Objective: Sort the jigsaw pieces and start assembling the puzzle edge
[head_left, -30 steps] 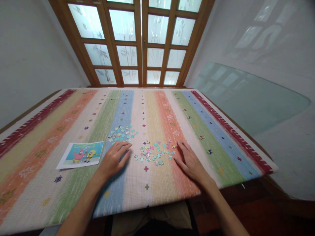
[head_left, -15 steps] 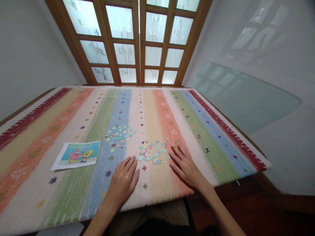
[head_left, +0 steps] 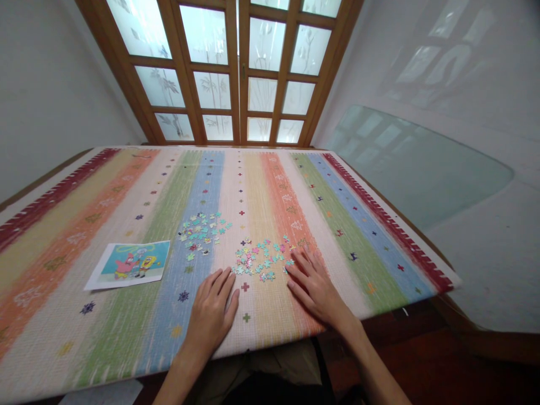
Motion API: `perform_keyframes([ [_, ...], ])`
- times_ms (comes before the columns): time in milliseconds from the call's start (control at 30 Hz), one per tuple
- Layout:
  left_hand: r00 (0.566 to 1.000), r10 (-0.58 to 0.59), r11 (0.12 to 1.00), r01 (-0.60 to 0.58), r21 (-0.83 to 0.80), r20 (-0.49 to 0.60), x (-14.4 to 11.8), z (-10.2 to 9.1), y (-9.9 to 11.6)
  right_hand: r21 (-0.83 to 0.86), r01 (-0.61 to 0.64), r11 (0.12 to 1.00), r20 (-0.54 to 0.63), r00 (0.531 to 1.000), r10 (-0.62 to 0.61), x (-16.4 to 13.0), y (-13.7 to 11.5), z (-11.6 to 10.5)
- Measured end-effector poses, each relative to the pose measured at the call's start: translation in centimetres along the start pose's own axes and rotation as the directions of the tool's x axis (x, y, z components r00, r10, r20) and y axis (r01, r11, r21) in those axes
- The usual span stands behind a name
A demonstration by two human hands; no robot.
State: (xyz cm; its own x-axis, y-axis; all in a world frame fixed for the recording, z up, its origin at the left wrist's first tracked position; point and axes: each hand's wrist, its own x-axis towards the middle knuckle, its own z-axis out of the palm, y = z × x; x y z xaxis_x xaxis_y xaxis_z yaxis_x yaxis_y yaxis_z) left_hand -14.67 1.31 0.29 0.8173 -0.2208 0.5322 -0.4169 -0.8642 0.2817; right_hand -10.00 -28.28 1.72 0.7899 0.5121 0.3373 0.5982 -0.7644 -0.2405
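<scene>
Two loose spreads of small jigsaw pieces lie on the striped tablecloth. The nearer jigsaw pieces [head_left: 265, 260] are turquoise, pink and yellow and sit between my hands. Farther back and to the left is a second spread of mostly turquoise jigsaw pieces [head_left: 203, 232]. My left hand [head_left: 214, 306] rests on the cloth with its fingers stretched out, fingertips at the left edge of the nearer spread. My right hand [head_left: 314, 287] lies palm down with spread fingers, its fingertips beside the right edge of that spread. Neither hand visibly holds a piece.
A printed cartoon picture [head_left: 130, 264] lies flat on the left of the tablecloth [head_left: 247, 191]. The table's near edge runs just in front of me. Wooden doors with frosted panes [head_left: 240, 73] stand beyond the far edge, and a white wall [head_left: 472, 242] is at the right.
My right hand has shifted very slightly left, toward the nearer pieces. My left hand stays in about the same place, and the whole view has moved a little.
</scene>
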Motion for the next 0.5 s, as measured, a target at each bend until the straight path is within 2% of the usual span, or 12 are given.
perform_keyframes([
  [100, 1.000, -0.015, 1.000, 0.015, -0.017, -0.009, -0.1, 0.2, 0.1, 0.032, -0.011, 0.999, -0.030, 0.999, 0.012, 0.6, -0.3, -0.1],
  [267, 0.999, -0.029, 0.999, 0.028, -0.032, -0.024, 0.0, 0.0, 0.1, 0.060, -0.117, 0.991, -0.149, 0.981, 0.124, 2.8, -0.7, 0.5],
  [500, 0.998, -0.046, 0.998, 0.043, -0.047, -0.054, -0.1, -0.2, 0.4, 0.036, -0.160, 0.986, -0.176, 0.971, 0.164, 4.6, -0.7, 1.7],
])
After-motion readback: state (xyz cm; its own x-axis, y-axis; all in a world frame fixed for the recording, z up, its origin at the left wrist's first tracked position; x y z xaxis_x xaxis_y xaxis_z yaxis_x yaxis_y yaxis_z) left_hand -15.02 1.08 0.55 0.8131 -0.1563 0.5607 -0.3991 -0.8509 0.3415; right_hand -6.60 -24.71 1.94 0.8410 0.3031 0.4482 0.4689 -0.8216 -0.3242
